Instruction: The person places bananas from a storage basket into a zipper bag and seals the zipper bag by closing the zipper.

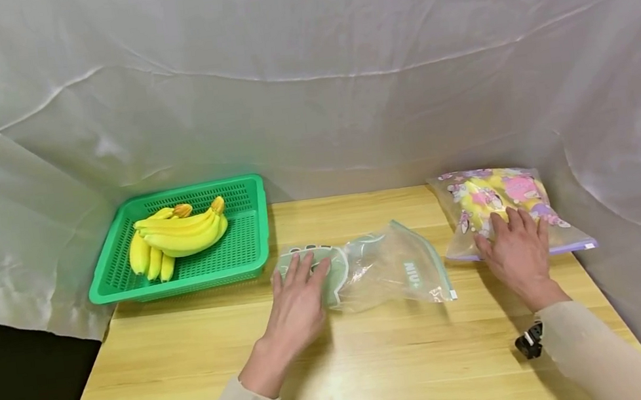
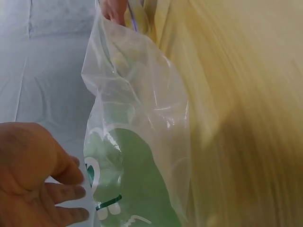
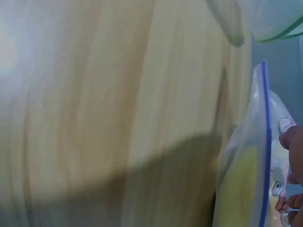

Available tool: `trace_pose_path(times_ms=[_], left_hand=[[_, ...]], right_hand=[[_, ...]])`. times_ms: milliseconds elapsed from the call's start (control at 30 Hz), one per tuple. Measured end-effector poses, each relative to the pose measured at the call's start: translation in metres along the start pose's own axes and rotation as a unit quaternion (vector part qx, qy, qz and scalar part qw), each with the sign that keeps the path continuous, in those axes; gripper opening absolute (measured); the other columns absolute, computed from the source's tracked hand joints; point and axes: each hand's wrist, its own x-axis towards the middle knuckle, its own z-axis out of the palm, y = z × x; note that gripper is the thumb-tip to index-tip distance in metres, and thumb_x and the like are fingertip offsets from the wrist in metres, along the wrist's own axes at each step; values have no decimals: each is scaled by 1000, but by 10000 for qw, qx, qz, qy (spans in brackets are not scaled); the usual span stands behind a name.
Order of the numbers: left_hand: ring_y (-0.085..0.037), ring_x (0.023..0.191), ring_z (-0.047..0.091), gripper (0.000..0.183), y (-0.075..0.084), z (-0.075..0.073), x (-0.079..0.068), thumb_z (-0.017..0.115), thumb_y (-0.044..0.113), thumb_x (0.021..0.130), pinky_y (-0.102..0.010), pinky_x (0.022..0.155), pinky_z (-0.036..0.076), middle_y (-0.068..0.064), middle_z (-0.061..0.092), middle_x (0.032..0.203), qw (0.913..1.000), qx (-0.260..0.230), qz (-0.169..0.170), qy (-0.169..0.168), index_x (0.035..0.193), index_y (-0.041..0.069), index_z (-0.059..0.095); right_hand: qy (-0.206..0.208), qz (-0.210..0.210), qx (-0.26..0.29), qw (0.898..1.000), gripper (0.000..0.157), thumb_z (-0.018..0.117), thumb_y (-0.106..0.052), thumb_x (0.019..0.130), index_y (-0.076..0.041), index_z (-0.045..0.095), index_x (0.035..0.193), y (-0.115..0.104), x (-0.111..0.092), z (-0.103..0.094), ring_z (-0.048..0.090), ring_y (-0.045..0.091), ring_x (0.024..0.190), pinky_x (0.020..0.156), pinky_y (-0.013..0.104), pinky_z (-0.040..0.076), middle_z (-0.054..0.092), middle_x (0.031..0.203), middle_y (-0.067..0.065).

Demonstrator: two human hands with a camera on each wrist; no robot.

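Note:
In the head view, a clear zip bag [image 1: 388,275] with a green print and green zip edge lies mid-table, partly crumpled. My left hand [image 1: 296,302] is at its left end, fingers spread over the green print. The left wrist view shows that hand [image 2: 35,175] with fingertips right at the bag's side [image 2: 135,161]. At the right, a second zip bag [image 1: 518,189] with a pink and purple cartoon print has yellow contents showing through. My right hand [image 1: 519,253] lies over its near part with loosely bent fingers. Its purple zip edge [image 3: 266,142] faces me.
A green plastic basket [image 1: 243,248] stands at the back left, holding bunches of yellow bananas [image 1: 182,232]. Grey cloth [image 1: 311,115] hangs behind and along both sides of the wooden table [image 1: 375,365].

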Motion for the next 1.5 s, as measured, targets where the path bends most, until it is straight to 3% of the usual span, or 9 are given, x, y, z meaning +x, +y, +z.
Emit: trace_pose_path(times_ms=[167, 267, 433, 600, 900, 1133, 1233, 1333, 1500], left_hand=[[-37, 143, 34, 41, -1, 4, 5, 48, 27, 101, -67, 110, 24, -12, 44, 150, 9997, -168, 52, 195, 142, 21, 49], [-37, 145, 29, 47, -5, 8, 9, 48, 38, 101, -66, 112, 20, -12, 39, 154, 9998, -217, -28, 42, 146, 22, 45], [-37, 148, 20, 62, -11, 17, 12, 47, 51, 99, -67, 113, 16, -10, 27, 160, 9990, 21, -119, -424, 153, 24, 32], [-43, 147, 18, 69, -12, 22, 9, 45, 57, 97, -69, 111, 18, -12, 24, 161, 9966, 274, -63, -779, 155, 28, 23], [-47, 147, 15, 83, -18, 30, 1, 54, 61, 91, -73, 110, 14, -14, 22, 161, 9864, 511, -435, -1499, 156, 24, 21], [-49, 147, 13, 94, -21, 33, -3, 65, 59, 84, -76, 108, 10, -15, 20, 162, 9747, 496, -781, -2033, 156, 16, 22], [-50, 146, 14, 97, -17, 28, -3, 66, 60, 83, -76, 108, 9, -17, 20, 161, 9725, 520, -859, -2101, 155, 12, 23], [-51, 145, 15, 99, -8, 20, -3, 68, 58, 82, -76, 108, 9, -22, 21, 159, 9728, 490, -901, -2078, 154, 7, 23], [-48, 146, 15, 89, 7, 11, -1, 66, 44, 88, -74, 109, 13, -21, 18, 160, 9819, 386, -570, -1762, 157, 13, 17]], right_hand=[[19, -106, 455, 9989, 61, 49, -43, 99, 4, 45, 138, -17, 1, -10, 28, 56, 133, 113, 67, 13, 34, 145, 35], [-230, -129, 1034, 9943, 62, 47, -44, 100, 4, 44, 140, -44, 0, -22, 29, 55, 134, 110, 66, 20, 33, 148, 33], [-850, -334, 1890, 9777, 67, 46, -51, 99, -1, 42, 144, -94, -4, -37, 30, 51, 138, 109, 67, 23, 35, 151, 28], [-1486, -652, 1855, 9691, 79, 52, -60, 93, -3, 38, 147, -120, -13, -38, 28, 49, 140, 110, 66, 23, 32, 153, 27], [-1720, -524, 1359, 9743, 92, 62, -60, 87, 2, 33, 148, -119, -23, -14, 29, 51, 138, 110, 65, 26, 30, 152, 30], [-1896, -308, 1700, 9665, 98, 61, -67, 84, 3, 33, 147, -116, -29, -2, 41, 49, 132, 104, 63, 36, 42, 146, 29], [-1910, -176, 2067, 9594, 84, 49, -62, 94, 3, 36, 146, -114, -29, -4, 48, 48, 127, 101, 62, 40, 48, 142, 28], [-1752, -56, 2426, 9542, 63, 38, -47, 103, 3, 45, 141, -110, -26, -8, 53, 46, 123, 101, 60, 41, 55, 136, 26], [-1676, 139, 2600, 9509, 42, 39, -29, 105, -1, 60, 129, -105, -20, -12, 63, 39, 109, 92, 54, 48, 66, 121, 21]])
